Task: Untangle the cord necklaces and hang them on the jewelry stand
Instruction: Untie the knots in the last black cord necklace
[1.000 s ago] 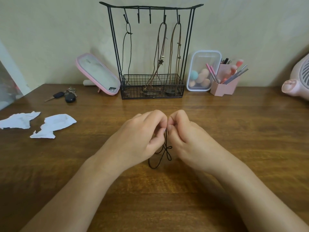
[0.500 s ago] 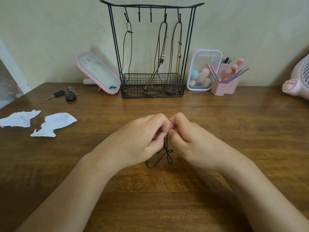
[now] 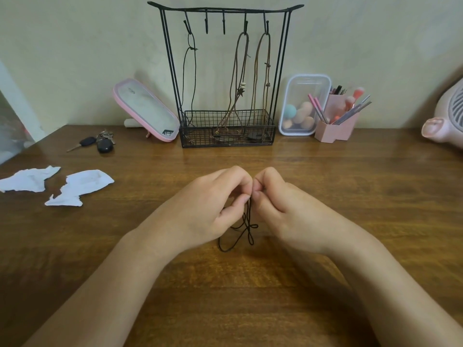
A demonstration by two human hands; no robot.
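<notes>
Black cord, thin as a bootlace, and both hands are on it! Well in front of the jewelry stand, the black cord necklace dangles from the fingertips. Its lower loops cross in a small bow-shaped snarl down at the wooden table. The left hand pinches the cord between thumb and forefinger. The right hand does the same hard against it, knuckles nearly touching, both clamped on one short stretch at the top.

This is the untangling step, no question: a knot is being picked at, and hanging is not yet on. What comes next, by my reckoning, calls for fingernails rather than force. Tease one strand out of the crossing below and let the loop fall open. Then lift it to one of the two bare hooks in the middle of the stand's top bar.

On the stand itself, one black necklace hangs from the leftmost hook and two brown cord necklaces hang from the hooks at the right. All three trail down into the wire basket at the stand's foot. What lies in that basket is hard to read through the mesh: pendants, probably.

Just right of the stand, a clear plastic box stands on end with makeup sponges inside, teal and peach. Further right from the stand, a pink holder bristles with brushes and pencils.
</notes>
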